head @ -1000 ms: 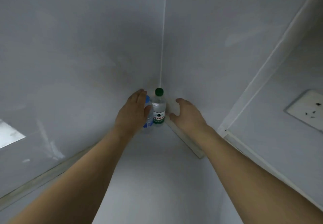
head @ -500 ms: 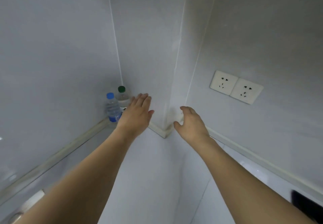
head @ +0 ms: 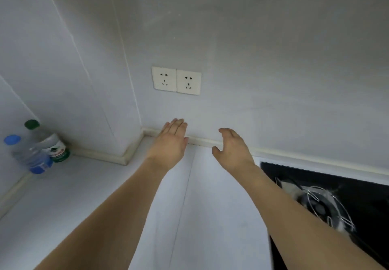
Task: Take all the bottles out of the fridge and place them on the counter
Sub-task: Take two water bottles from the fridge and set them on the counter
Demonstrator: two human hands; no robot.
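Two clear plastic bottles stand together in the far left corner of the white counter (head: 88,196). One has a blue cap (head: 31,156), the other a green cap and green label (head: 52,143). My left hand (head: 170,145) hovers over the counter near the back wall with straight fingers and holds nothing. My right hand (head: 232,149) is beside it, fingers loosely bent, also empty. Both hands are well to the right of the bottles. No fridge is in view.
A double wall socket (head: 176,80) sits on the back wall above my hands. A black gas hob (head: 357,189) with a metal pan support (head: 328,206) lies at the right. A wall column juts out between the bottles and my hands.
My view has swung right. My left hand let go of the blue-capped bottle and both hands moved right, away from the bottles, which now stand at the far left.
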